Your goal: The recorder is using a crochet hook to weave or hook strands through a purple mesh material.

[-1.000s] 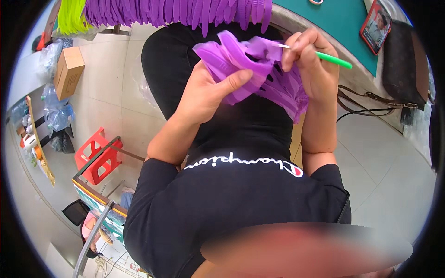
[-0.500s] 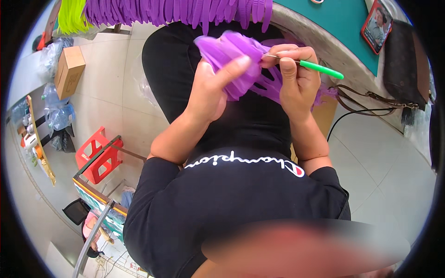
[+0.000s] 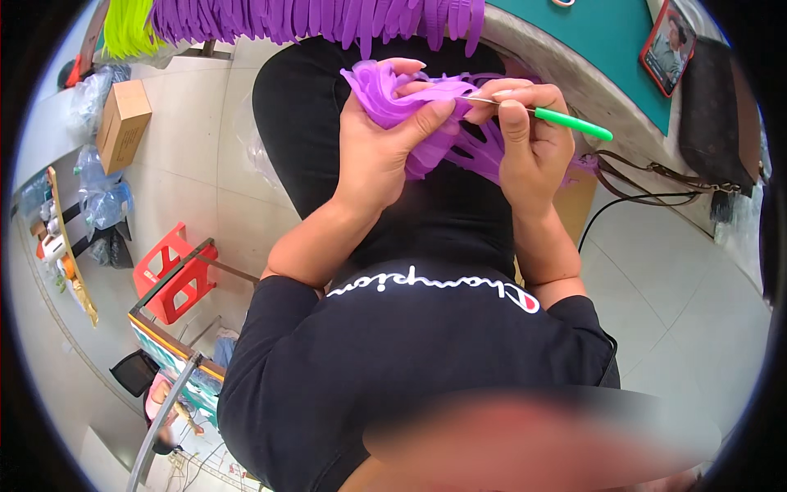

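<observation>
Bunched, thin purple rubbery pieces [image 3: 430, 156] lie in front of me above my lap. My left hand [image 3: 373, 156] is closed around the bunch, with its thumb pressed on the near side and its fingers curled over the far side. Between the fingertips and thumb of my right hand [image 3: 533, 148] is a slim pick-like tool [image 3: 571, 124] with a green handle and a thin metal shaft. Its tip meets the purple edge beside my left thumb; the exact shape of the tip is too small to tell. Purple strands trail down behind my right hand.
Purple strips [image 3: 311, 20] hang in a row at the far edge, with lime-green ones [image 3: 127, 31] at their left. A phone [image 3: 668, 49] leans on the green-topped table [image 3: 602, 49] beside a brown bag [image 3: 717, 115]. A red stool [image 3: 176, 275] and a cardboard box [image 3: 123, 125] stand left.
The left fingers have come into view over the far side of the purple bunch, which has shifted slightly. My right hand with the tool has moved a little to the right.
</observation>
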`<state>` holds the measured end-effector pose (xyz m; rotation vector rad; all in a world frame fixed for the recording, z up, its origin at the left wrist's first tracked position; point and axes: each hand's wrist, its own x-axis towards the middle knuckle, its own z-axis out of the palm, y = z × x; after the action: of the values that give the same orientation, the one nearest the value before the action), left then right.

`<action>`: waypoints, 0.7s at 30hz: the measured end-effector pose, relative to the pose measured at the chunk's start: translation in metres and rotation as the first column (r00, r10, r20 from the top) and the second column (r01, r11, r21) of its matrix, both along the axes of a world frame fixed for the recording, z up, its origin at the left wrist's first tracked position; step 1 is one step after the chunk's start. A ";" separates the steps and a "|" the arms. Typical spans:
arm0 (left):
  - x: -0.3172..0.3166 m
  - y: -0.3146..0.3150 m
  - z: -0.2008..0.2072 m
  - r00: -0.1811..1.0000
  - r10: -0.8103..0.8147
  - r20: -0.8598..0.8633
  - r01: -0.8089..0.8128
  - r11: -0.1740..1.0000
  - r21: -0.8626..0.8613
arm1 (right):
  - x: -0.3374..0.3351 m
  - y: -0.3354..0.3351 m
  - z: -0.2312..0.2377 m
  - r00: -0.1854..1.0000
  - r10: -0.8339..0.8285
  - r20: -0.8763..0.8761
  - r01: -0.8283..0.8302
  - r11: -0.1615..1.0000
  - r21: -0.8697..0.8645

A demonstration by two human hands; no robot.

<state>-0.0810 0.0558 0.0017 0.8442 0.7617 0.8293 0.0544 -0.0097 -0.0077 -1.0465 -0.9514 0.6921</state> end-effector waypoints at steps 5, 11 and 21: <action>-0.001 0.000 0.004 0.999 0.033 0.027 -0.034 0.999 0.022 | 0.006 -0.001 -0.003 0.999 0.022 -0.030 -0.023 0.999 -0.030; 0.000 0.001 0.002 0.996 0.083 -0.019 -0.081 0.993 0.083 | 0.006 0.001 -0.003 0.997 0.061 -0.050 -0.062 0.998 -0.019; -0.001 0.001 -0.003 0.990 0.097 -0.104 -0.075 0.977 0.198 | 0.012 0.001 -0.001 0.866 -0.012 0.500 0.034 0.999 -0.036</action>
<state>-0.0821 0.0571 -0.0017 1.0451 0.8308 0.9499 0.0661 -0.0089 -0.0084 -1.3073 -1.3733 0.4230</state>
